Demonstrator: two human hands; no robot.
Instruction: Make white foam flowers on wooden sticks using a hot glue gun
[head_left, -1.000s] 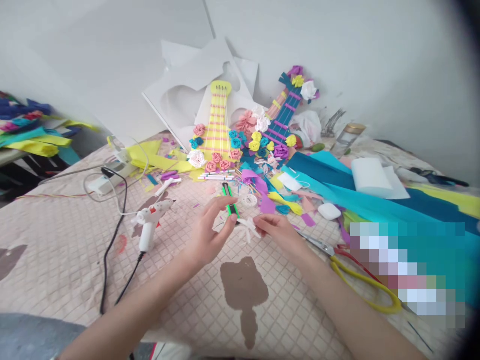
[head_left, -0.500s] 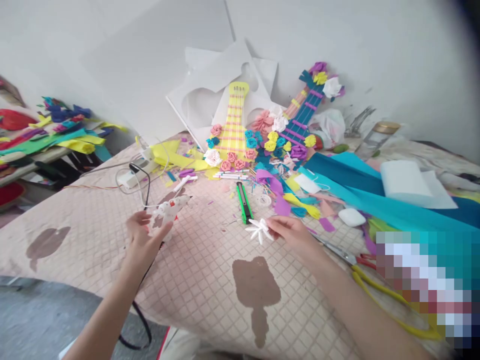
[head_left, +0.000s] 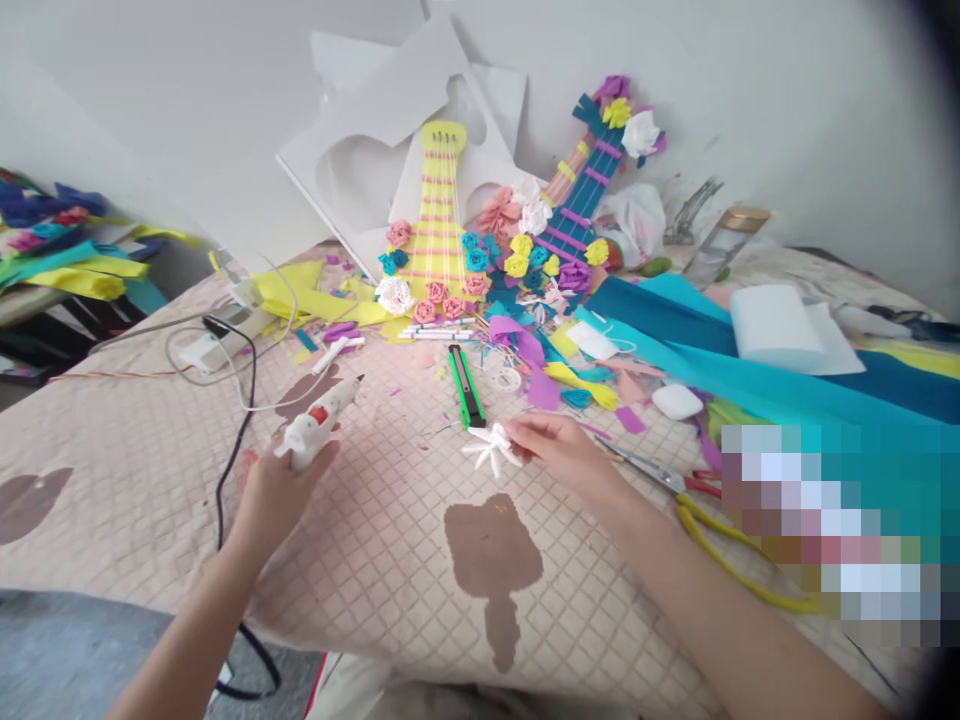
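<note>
My left hand (head_left: pixel 281 490) is closed round the handle of a white glue gun (head_left: pixel 319 425) with an orange-red part; its dark nozzle points up and to the right. Between thumb and fingertips, my right hand (head_left: pixel 551 442) pinches a small white piece with several thin petals (head_left: pixel 493 450), like a paper flower, held above the cloth. Just behind that piece lies a green and black utility knife (head_left: pixel 466 388). Scissors with red handles (head_left: pixel 660 472) rest beside my right forearm.
Paper-flowered yellow (head_left: pixel 442 220) and blue (head_left: pixel 589 200) guitar shapes lean at the back. Coloured paper scraps (head_left: pixel 525 350), a tissue pack (head_left: pixel 776 328) and a jar (head_left: pixel 726 245) lie about. At the left are a power strip (head_left: pixel 217 345) and a black cord (head_left: pixel 221 490).
My left hand has taken a firm grip on the glue gun, which now points up-right instead of lying sideways in loose fingers. My right hand still holds the white petals. The view has shifted right.
</note>
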